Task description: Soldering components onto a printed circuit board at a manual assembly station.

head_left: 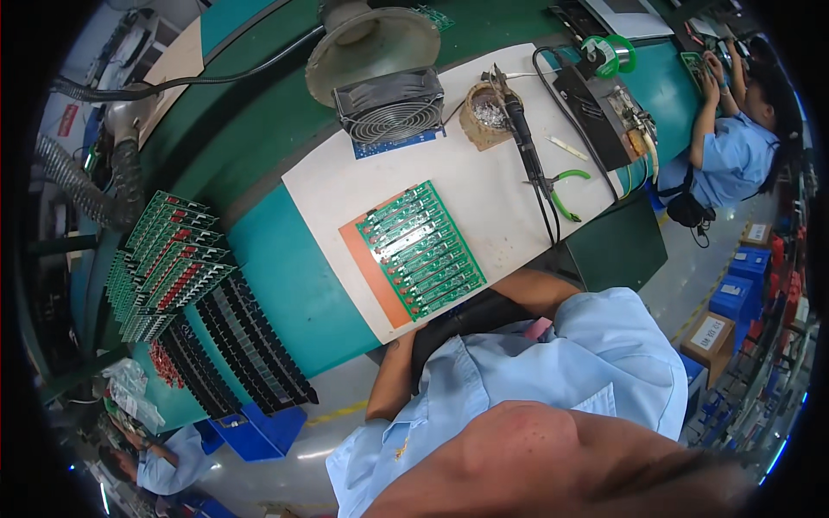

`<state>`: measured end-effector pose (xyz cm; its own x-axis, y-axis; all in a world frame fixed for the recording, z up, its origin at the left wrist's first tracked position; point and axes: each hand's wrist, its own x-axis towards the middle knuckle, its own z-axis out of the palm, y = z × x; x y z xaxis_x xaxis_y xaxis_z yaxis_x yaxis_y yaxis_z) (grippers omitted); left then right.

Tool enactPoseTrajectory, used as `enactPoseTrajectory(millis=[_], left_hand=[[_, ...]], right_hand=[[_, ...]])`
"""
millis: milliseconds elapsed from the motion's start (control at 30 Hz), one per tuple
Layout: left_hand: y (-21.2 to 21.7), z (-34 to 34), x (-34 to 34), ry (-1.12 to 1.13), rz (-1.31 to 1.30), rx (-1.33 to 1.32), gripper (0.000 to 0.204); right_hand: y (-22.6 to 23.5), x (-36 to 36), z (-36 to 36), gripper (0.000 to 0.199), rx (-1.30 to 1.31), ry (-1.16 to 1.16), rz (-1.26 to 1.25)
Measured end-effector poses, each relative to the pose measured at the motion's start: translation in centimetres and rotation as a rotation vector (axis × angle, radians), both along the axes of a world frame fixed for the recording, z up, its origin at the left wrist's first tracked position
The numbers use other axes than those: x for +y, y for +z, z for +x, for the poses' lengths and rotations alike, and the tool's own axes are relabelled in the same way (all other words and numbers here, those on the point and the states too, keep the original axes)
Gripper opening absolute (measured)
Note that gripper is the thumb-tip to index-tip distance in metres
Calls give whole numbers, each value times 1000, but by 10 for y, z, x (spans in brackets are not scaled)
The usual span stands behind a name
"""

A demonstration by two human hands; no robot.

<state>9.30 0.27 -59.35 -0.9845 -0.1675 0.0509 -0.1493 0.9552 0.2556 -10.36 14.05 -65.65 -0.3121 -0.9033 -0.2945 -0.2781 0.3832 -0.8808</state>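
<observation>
A green circuit board panel [425, 250], made of several narrow strips, lies on an orange sheet [370, 263] near the front edge of the bench. Both rest on a white work mat [324, 203]. My two forearms reach in toward the bench's front edge, one on each side of my lap. Both hands are hidden below that edge, so I cannot see what they touch. To the right of the panel lie green-handled cutters [566, 197]. A soldering iron [523, 129] leans over a round tan pot [486, 116] with silvery scraps in it.
A black fan [390, 108] stands behind the panel, under a fume hood [371, 52]. A solder spool [615, 56] and a soldering station [596, 112] are at the back right. Stacked circuit boards [173, 263] and black racks [255, 341] stand left. A co-worker [734, 142] sits at right.
</observation>
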Motion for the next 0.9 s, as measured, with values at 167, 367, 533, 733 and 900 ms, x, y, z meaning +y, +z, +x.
enactPoseTrajectory(millis=[167, 367, 533, 733, 900], left_hand=[[-38, 8, -21, 62, 310, -83, 54], [-20, -9, 0, 154, 414, -266, 63], [4, -30, 2, 209, 418, -438, 66], [68, -21, 13, 339, 478, 22, 61], [115, 7, 14, 551, 423, 138, 48]], right_hand=[[4, 10, -3, 55, 197, 224, -147], [280, 112, -30, 41, -174, 529, -153], [445, 113, -141, 29, 173, 231, -223], [425, -51, -376, 57, 917, -202, -146], [334, -161, -527, 69, 1016, -72, 254]])
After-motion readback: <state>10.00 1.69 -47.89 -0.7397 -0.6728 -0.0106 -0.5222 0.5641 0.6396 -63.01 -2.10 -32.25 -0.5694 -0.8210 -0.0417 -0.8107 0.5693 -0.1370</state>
